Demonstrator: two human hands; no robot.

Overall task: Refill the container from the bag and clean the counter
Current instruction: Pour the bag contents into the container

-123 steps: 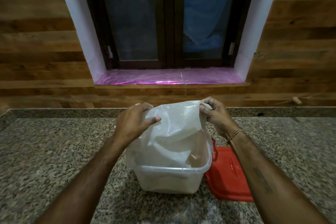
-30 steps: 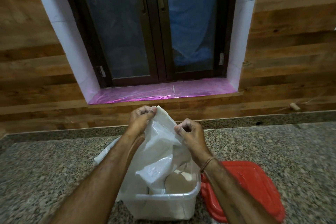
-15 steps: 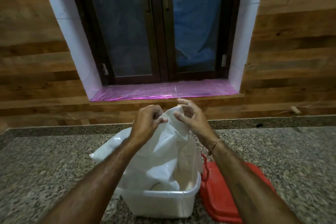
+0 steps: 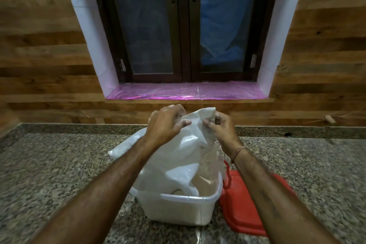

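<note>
Plastic, seemingly limp and light, the bag (image 4: 184, 156) sagged into the container (image 4: 178, 212), left hand (image 4: 168, 122) and right hand (image 4: 220, 127) pinching its top.

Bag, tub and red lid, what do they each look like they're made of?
Bag: thin white plastic, probably woven sacking; a fine grid texture and soft sheen show. Tub: whitish, seemingly translucent plastic, smooth with a moulded rim. Lid: red moulded plastic, fairly glossy.

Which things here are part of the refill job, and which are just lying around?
Job: white bag, clear container, red lid, granite counter, left hand, right hand.
Lying about: pink windowsill film, small wooden piece by the wall.
</note>
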